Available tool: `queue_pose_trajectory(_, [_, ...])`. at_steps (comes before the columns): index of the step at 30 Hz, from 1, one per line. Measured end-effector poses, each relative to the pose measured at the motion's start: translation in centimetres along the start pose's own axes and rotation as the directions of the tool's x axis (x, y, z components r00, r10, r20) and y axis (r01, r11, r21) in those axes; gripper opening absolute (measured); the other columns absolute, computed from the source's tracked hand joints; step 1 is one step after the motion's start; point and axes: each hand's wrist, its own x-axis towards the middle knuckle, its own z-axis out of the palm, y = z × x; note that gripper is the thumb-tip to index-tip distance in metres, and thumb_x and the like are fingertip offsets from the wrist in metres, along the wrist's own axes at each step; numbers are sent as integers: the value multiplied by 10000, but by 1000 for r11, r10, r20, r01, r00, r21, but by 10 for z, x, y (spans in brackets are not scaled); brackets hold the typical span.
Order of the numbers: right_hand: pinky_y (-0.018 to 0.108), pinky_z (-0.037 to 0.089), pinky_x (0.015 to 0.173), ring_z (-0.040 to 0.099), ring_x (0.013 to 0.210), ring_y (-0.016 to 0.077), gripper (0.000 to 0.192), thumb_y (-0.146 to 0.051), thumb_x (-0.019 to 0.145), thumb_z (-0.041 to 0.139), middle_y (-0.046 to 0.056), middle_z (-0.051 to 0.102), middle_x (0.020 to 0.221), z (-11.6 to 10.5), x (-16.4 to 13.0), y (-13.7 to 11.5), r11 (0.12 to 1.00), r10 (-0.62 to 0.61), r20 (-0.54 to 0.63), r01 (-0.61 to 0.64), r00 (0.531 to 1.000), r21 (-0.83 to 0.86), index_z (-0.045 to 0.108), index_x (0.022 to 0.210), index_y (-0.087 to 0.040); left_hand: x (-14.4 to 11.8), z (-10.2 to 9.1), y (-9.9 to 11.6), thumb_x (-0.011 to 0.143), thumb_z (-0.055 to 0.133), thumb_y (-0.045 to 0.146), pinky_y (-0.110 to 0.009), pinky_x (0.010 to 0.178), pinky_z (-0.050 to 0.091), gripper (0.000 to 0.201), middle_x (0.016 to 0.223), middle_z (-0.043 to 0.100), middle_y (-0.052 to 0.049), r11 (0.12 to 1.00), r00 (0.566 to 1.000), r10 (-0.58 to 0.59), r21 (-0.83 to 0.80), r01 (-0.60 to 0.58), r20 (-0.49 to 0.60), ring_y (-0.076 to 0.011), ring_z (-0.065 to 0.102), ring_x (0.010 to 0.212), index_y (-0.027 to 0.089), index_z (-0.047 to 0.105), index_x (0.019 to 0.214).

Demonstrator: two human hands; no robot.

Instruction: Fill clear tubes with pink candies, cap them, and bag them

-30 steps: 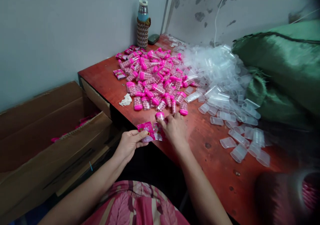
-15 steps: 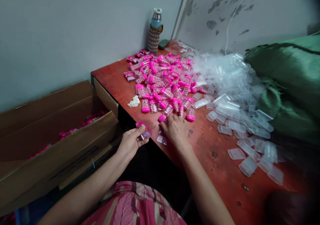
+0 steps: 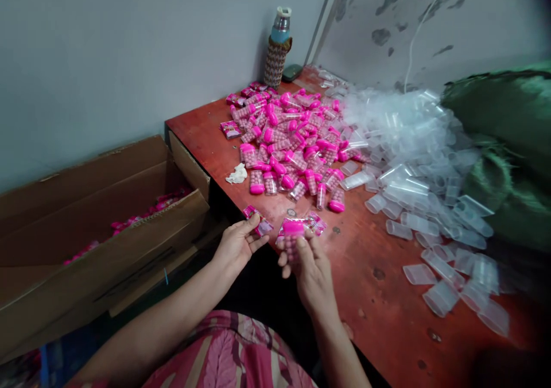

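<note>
Right hand point(image 3: 310, 270) holds a tube point(image 3: 293, 240) upright over the table's near edge: clear plastic body packed with small pink balls, glossy pink cap on top. Fingers curl round the lower body from the right, thumb on the left side; cap sticks out above the fingertips. A clear wrapper point(image 3: 313, 222) with pink print sits against the tube behind the cap, touching the same fingers. Can't tell if the tube is inside it or just in front.

Left hand point(image 3: 237, 243) is just left of it, apart from the right hand. Thumb and forefinger pinch a small pink packet point(image 3: 257, 220), flat, glossy, crinkled; other fingers loosely spread.

Table point(image 3: 379, 296): red-brown wood, worn, dark spots in the finish. Past the hands, a heap of filled tubes point(image 3: 293, 141), same pink caps, lying at all angles. To its right a bigger heap of empty tubes point(image 3: 413, 158), translucent, uncapped, spilling toward the near right edge. A crumpled white scrap point(image 3: 237, 174) lies left of the pink heap.

Far corner: a bottle point(image 3: 279, 46) upright, metal top, woven sleeve. Green sack point(image 3: 503, 135) on the right, coarse woven fabric, slumped against the empties.

Left of the table, lower down: open cardboard box point(image 3: 107, 244), pink items inside, too small to identify. Pink patterned fabric on the lap at bottom.
</note>
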Motion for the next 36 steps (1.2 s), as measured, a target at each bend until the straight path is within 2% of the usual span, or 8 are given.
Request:
queue_pose_trajectory(3, [199, 449, 420, 541, 525, 95, 260, -385, 852, 427, 15, 575, 802, 11, -12, 10, 995, 19, 1, -19, 1000, 102, 401, 1048, -217, -1, 5, -4, 731, 618, 147, -255, 586, 547, 55, 685, 656, -51, 998, 1000, -17, -66, 18, 14, -137, 628, 608, 102, 587, 739])
queue_pose_trajectory(8, [177, 457, 413, 528, 502, 77, 243, -370, 852, 438, -24, 551, 729, 16, -13, 17, 998, -46, -96, 50, 994, 40, 397, 1044, -227, -7, 12, -8, 738, 611, 154, -248, 563, 531, 61, 667, 649, -56, 991, 994, -52, -114, 63, 94, -138, 618, 587, 102, 580, 740])
queue_pose_trajectory(12, [177, 464, 421, 534, 521, 77, 244, -360, 855, 431, -17, 550, 762, 13, -12, 17, 996, -67, -121, 74, 990, 56, 392, 1059, -231, -10, 14, -9, 739, 613, 170, -274, 594, 531, 69, 680, 648, -49, 992, 996, -55, -107, 62, 73, -148, 622, 611, 113, 574, 744])
queue_pose_trajectory(18, [189, 477, 435, 541, 546, 85, 225, -350, 861, 420, -8, 545, 772, 12, -14, 16, 992, -86, -132, 97, 987, 79, 395, 1049, -229, -11, 16, -13, 738, 617, 206, -264, 565, 518, 110, 664, 637, -43, 999, 990, -19, -26, 23, 142, -140, 608, 573, 108, 569, 728])
queue_pose_trajectory(23, [187, 472, 433, 542, 539, 88, 238, -357, 856, 428, -16, 544, 735, 11, -14, 18, 992, -99, -164, 111, 982, 63, 400, 1052, -225, -12, 19, -17, 739, 617, 204, -258, 599, 517, 113, 667, 636, -40, 999, 992, -20, -23, 23, 128, -136, 611, 595, 112, 560, 708])
queue_pose_trajectory(27, [184, 458, 420, 522, 479, 82, 238, -362, 861, 419, -45, 519, 632, 10, -13, 22, 994, -76, -143, 87, 987, 69, 400, 1051, -220, -11, 19, -20, 728, 629, 240, -240, 527, 502, 146, 625, 624, -35, 999, 986, -48, 6, 47, 159, -127, 588, 534, 117, 553, 703])
queue_pose_trajectory(31, [180, 450, 411, 532, 496, 86, 238, -361, 865, 410, -42, 522, 649, 9, -12, 24, 986, -51, -81, 63, 995, 157, 382, 1056, -221, -10, 18, -22, 716, 634, 294, -222, 428, 468, 196, 592, 600, -30, 995, 981, -55, 96, 38, 183, -119, 551, 467, 118, 549, 702])
queue_pose_trajectory(36, [177, 449, 416, 543, 523, 89, 281, -363, 861, 420, -35, 527, 677, 6, -10, 26, 987, -75, -128, 92, 989, 135, 358, 1099, -227, -11, 22, -23, 657, 684, 309, -215, 374, 441, 247, 584, 574, -20, 979, 958, -25, 201, -35, 286, -121, 534, 455, 128, 518, 685])
